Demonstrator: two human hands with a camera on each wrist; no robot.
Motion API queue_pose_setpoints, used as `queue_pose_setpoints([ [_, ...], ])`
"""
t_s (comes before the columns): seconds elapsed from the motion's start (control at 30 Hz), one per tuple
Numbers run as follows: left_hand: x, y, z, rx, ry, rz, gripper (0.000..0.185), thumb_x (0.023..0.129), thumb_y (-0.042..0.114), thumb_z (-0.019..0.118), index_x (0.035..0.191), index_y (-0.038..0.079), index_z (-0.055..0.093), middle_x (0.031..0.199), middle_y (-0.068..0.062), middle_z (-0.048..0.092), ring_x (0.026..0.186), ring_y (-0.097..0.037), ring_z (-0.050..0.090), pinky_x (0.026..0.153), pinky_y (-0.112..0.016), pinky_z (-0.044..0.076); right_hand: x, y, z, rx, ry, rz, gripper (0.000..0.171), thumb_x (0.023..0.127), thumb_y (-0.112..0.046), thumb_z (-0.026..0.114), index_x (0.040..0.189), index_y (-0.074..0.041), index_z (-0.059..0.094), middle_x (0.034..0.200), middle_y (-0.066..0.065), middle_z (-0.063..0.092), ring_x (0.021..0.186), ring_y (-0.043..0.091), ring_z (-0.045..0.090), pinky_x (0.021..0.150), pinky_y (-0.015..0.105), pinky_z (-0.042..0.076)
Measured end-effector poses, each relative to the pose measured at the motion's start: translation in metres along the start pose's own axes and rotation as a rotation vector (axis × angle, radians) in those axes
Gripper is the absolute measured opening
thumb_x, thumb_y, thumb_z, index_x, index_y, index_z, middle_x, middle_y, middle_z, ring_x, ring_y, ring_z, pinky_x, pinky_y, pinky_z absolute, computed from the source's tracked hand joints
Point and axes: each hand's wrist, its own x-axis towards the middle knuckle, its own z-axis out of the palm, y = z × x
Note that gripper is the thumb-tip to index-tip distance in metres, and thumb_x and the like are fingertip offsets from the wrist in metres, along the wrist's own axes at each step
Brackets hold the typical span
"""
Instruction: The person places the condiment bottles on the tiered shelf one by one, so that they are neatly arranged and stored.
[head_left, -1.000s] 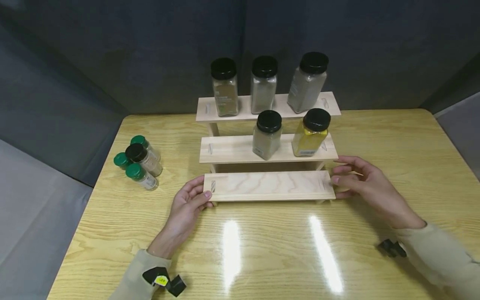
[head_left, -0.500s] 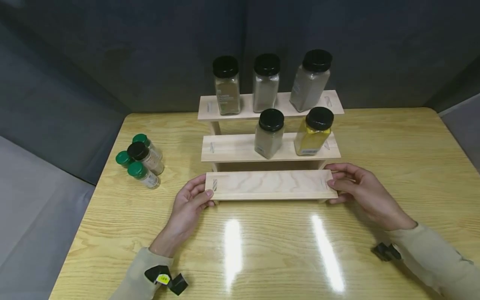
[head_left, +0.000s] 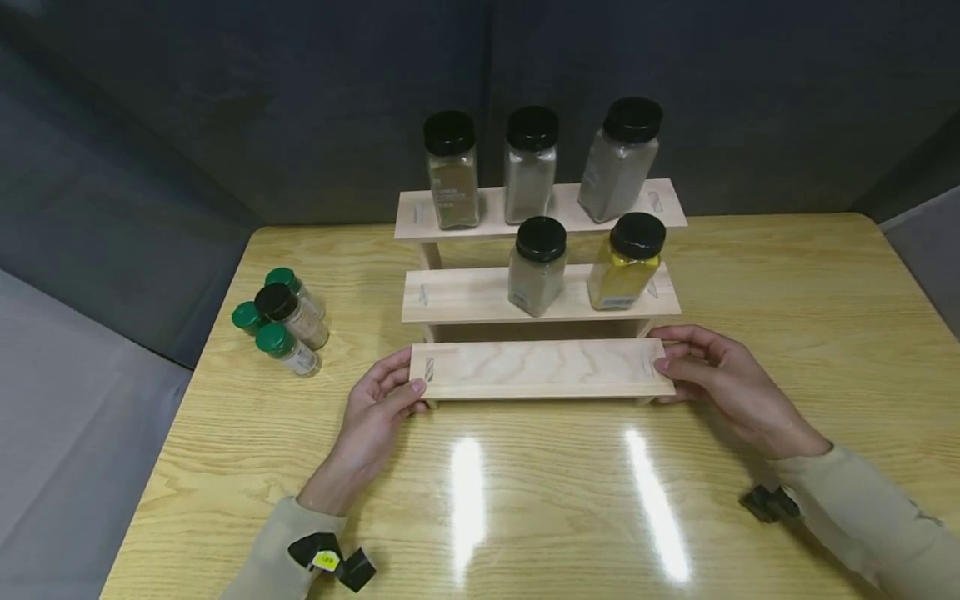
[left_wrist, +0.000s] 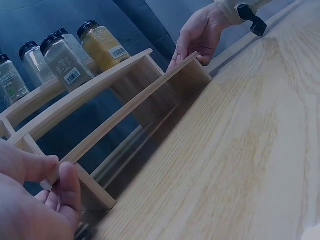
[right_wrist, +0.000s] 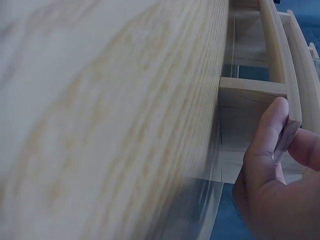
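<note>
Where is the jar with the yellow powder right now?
In the head view, the yellow spice jar stands at the right end of the wooden rack's middle shelf, beside a grey spice jar, just behind the right hand.

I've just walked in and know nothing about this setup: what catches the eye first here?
A three-step wooden rack stands mid-table, the left hand and right hand pinching the ends of its lowest step. Five black-capped jars stand on the upper steps, one bright yellow. Four small bottles cluster at the table's left.
</note>
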Motion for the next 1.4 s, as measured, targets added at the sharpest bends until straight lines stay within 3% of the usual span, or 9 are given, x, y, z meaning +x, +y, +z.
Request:
queue_pose_setpoints([
  [0.13,-0.003,0.003,-0.001,0.047,0.022,0.002,0.053,0.105,-0.014,0.058,0.156,-0.007,0.045,0.127,-0.016,0.060,0.098,-0.017,0.063,0.081,-0.023,0.059,0.000,0.001,0.001,0.005,0.006,0.005,0.030,0.106,0.000,0.070,0.135,-0.010,0.066,0.112,0.005,0.061,0.095,0.014,0.065,0.074,0.027,0.064],
  [0.33,-0.014,0.009,-0.003,0.213,0.064,0.018,0.047,0.104,-0.009,0.065,0.149,-0.008,0.053,0.130,-0.019,0.061,0.103,-0.014,0.063,0.086,-0.023,0.058,-0.005,0.003,-0.002,0.035,0.027,0.031,0.030,0.107,-0.002,0.070,0.134,-0.016,0.069,0.111,0.001,0.060,0.094,0.011,0.062,0.073,0.024,0.062],
  [0.47,-0.025,0.017,-0.006,0.293,0.115,0.093,0.044,0.102,-0.008,0.067,0.145,-0.008,0.057,0.128,-0.019,0.064,0.102,-0.013,0.064,0.087,-0.024,0.058,-0.008,0.003,-0.005,0.046,0.026,0.025,0.032,0.108,0.001,0.067,0.135,-0.017,0.068,0.111,-0.002,0.060,0.095,0.011,0.061,0.073,0.023,0.060],
  [0.57,-0.034,0.025,-0.012,0.347,0.180,0.256,0.039,0.100,-0.012,0.069,0.138,-0.010,0.062,0.121,-0.013,0.067,0.100,-0.014,0.065,0.087,-0.022,0.057,-0.009,0.003,-0.006,0.047,0.017,0.016,0.033,0.108,0.003,0.065,0.135,-0.016,0.068,0.111,-0.002,0.061,0.095,0.012,0.062,0.074,0.024,0.061],
  [0.73,-0.039,0.040,-0.032,0.452,0.336,0.754,0.023,0.095,-0.018,0.070,0.118,-0.018,0.068,0.109,-0.006,0.068,0.096,-0.015,0.065,0.085,-0.019,0.055,-0.007,0.003,-0.005,0.039,0.013,0.020,0.034,0.108,0.003,0.064,0.136,-0.016,0.068,0.110,-0.003,0.060,0.095,0.012,0.062,0.074,0.025,0.062],
  [0.83,-0.034,0.051,-0.047,0.541,0.460,0.932,0.025,0.092,-0.016,0.073,0.117,-0.017,0.070,0.112,0.002,0.065,0.098,-0.015,0.061,0.087,-0.020,0.053,-0.005,0.003,-0.004,0.029,0.013,0.022,0.033,0.109,0.002,0.064,0.136,-0.017,0.068,0.109,-0.002,0.060,0.095,0.012,0.062,0.075,0.025,0.062],
  [1.0,-0.025,0.060,-0.068,0.701,0.625,0.939,0.040,0.088,-0.009,0.083,0.126,-0.010,0.070,0.120,0.014,0.051,0.106,-0.010,0.050,0.090,-0.022,0.045,-0.002,0.002,-0.002,0.028,0.013,0.032,0.032,0.108,0.002,0.066,0.135,-0.014,0.067,0.112,0.001,0.062,0.096,0.013,0.064,0.075,0.027,0.064],
  [1.2,-0.017,0.062,-0.080,0.837,0.674,0.863,0.051,0.088,0.002,0.089,0.134,-0.007,0.067,0.123,0.016,0.045,0.108,-0.005,0.041,0.088,-0.026,0.039,0.000,0.001,0.000,-0.015,0.014,0.050,0.031,0.108,0.000,0.066,0.137,-0.011,0.064,0.113,0.002,0.062,0.097,0.013,0.065,0.075,0.027,0.064],
  [1.4,-0.012,0.062,-0.082,0.885,0.691,0.840,0.054,0.086,0.004,0.091,0.133,-0.008,0.067,0.124,-0.018,0.056,0.108,-0.005,0.041,0.087,-0.028,0.036,0.001,0.001,0.000,-0.031,0.013,0.049,0.030,0.109,-0.001,0.066,0.137,-0.012,0.064,0.109,0.001,0.062,0.096,0.013,0.064,0.075,0.027,0.064],
])
